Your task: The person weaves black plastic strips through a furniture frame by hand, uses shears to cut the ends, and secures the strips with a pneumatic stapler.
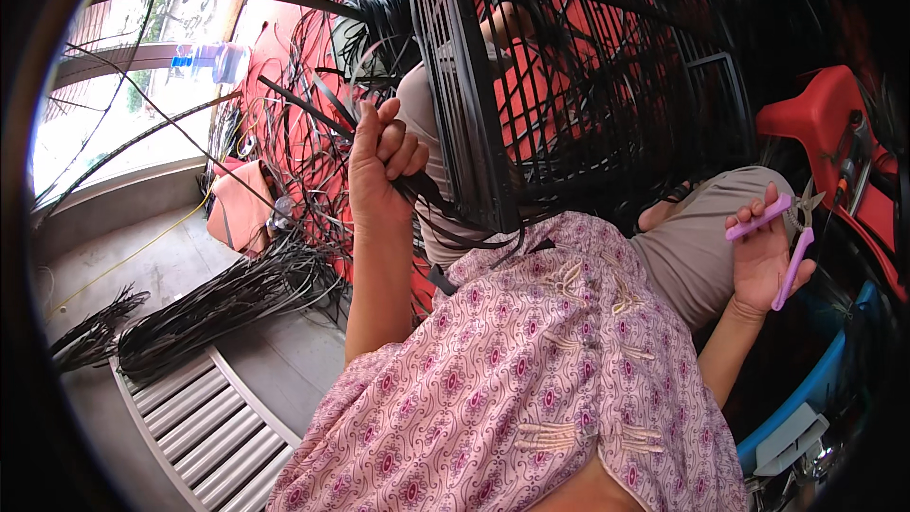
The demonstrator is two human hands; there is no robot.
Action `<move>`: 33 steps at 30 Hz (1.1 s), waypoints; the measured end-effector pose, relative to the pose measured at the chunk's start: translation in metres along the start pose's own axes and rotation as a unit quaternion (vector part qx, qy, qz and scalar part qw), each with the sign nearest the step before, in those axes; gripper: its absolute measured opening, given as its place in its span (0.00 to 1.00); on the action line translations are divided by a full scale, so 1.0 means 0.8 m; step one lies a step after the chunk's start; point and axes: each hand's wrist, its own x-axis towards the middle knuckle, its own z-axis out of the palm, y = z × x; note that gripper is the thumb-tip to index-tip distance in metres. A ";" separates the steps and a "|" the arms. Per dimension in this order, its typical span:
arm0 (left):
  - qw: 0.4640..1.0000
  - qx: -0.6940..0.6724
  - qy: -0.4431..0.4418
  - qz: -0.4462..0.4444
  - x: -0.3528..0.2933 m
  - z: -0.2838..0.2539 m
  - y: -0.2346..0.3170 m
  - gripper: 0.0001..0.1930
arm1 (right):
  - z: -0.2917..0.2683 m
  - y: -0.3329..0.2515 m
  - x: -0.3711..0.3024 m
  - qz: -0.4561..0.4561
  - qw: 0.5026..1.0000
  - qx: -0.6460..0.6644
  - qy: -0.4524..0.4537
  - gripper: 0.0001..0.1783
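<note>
My left hand is closed around a bunch of flat black strips, raised at the left side of a black slatted frame. Loose ends of the strips stick out above my fist and trail below it toward my lap. The frame stands across my knees, with a strip-woven or barred face. Out to the right, my right hand holds a pair of pliers-like snips with purple handles. Their short metal blades are spread and point up, away from the frame, and the handles lie across my palm and fingers.
A red plastic stool stands at the right, with a tool near it. Bundles of black strips lie at the left by a slatted metal rack. A peach bag sits by the window; a blue rim curves at lower right.
</note>
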 end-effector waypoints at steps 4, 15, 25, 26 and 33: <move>0.999 -0.004 -0.031 -0.006 0.001 -0.006 -0.002 0.16 | -0.007 -0.002 -0.001 0.005 1.000 0.019 -0.024 0.63; 0.994 0.095 -0.058 -0.020 -0.019 0.009 -0.014 0.15 | -0.018 0.000 -0.003 -0.015 0.999 0.021 -0.038 0.62; 0.987 0.152 -0.023 -0.038 -0.042 0.015 -0.026 0.12 | -0.022 0.001 -0.002 -0.014 0.999 0.017 -0.035 0.63; 0.987 0.157 -0.022 -0.038 -0.043 0.015 -0.027 0.12 | -0.022 0.001 -0.002 -0.013 0.999 0.017 -0.038 0.63; 0.985 0.173 -0.015 -0.024 -0.062 0.013 -0.034 0.13 | -0.027 0.001 -0.002 -0.015 0.999 0.011 -0.037 0.64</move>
